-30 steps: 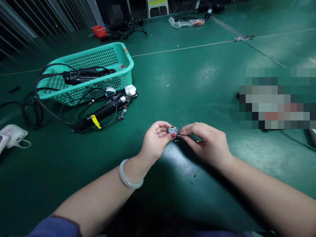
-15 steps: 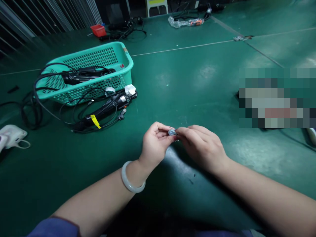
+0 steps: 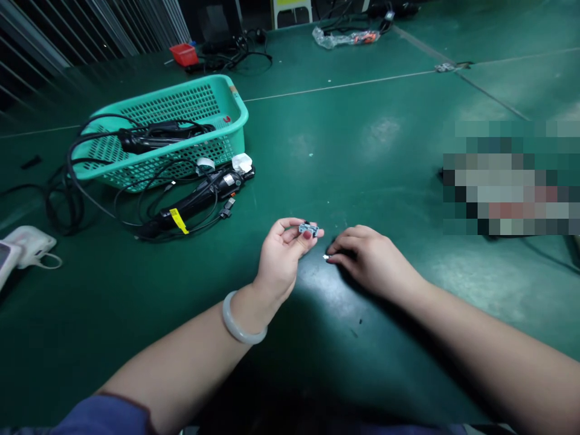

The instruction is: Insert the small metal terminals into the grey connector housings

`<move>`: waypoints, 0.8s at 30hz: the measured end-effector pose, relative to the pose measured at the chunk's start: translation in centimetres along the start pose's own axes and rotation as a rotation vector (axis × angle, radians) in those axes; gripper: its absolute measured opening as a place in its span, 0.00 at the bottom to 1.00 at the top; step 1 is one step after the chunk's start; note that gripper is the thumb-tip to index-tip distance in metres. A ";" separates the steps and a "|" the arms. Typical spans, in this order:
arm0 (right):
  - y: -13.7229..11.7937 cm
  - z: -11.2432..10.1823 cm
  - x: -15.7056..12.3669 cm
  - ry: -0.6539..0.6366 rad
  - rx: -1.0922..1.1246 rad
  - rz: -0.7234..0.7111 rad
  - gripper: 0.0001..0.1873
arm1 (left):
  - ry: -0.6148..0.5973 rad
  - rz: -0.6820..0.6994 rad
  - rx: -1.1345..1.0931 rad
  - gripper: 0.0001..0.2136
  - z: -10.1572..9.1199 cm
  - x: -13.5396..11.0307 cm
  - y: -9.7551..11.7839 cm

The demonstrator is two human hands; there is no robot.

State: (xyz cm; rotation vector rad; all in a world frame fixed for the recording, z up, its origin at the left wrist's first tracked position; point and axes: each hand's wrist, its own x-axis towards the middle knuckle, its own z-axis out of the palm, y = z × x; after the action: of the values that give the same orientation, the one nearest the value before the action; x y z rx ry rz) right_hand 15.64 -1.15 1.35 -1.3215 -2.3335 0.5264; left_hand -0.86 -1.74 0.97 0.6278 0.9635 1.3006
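My left hand (image 3: 281, 257) pinches a small light blue-grey part (image 3: 309, 229) with dark bits on it, between thumb and fingers above the green table (image 3: 290, 181). A pale bangle (image 3: 235, 323) circles that wrist. To its right, my right hand (image 3: 371, 257) rests low over the table with thumb and forefinger closed at a tiny white piece (image 3: 325, 257). Only the tip of that piece shows; its kind is too small to make out. The two hands are apart.
A green basket (image 3: 233, 130) with black cabled tools stands at left. Before it lies a black electric screwdriver (image 3: 194, 202) with cables. A white device (image 3: 34, 244) is at far left, a red bin (image 3: 183, 54) and plastic bag (image 3: 338, 37) at the back. A blurred-out patch covers something at right.
My hands have separated. The right one has let go of the blue-grey part and dropped to the tiny white piece on the table; the left keeps the part, slightly raised.
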 end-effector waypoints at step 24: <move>-1.5 -1.9 -0.3 0.359 0.279 0.029 0.06 | -0.260 -0.153 0.099 0.17 0.2 -0.5 -0.3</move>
State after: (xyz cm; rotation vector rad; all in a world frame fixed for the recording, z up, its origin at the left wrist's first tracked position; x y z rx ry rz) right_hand 15.66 -1.90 3.67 -1.2055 -1.8783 0.5494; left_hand -0.54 -2.23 0.93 0.7637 0.8473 1.0123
